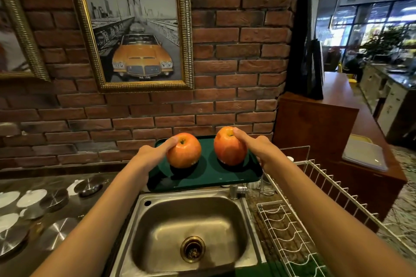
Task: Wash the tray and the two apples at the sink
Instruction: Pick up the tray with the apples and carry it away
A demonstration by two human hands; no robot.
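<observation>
A dark green tray (202, 177) lies behind the steel sink (191, 231), against the brick wall. Two red-orange apples are over it. My left hand (153, 153) grips the left apple (184, 150) from its left side, thumb near the stem. My right hand (258, 148) grips the right apple (229, 146) from its right side, thumb on the stem hollow. The left apple seems to rest on the tray; the right one looks slightly lifted and tilted. The sink basin is dry, with a brass drain (192, 252) at its bottom.
A faucet base (235, 191) stands at the sink's back right corner. A white wire dish rack (315, 209) runs along the right. Several round metal and white lids (54, 200) cover the counter on the left. A wooden cabinet (326, 123) rises at right.
</observation>
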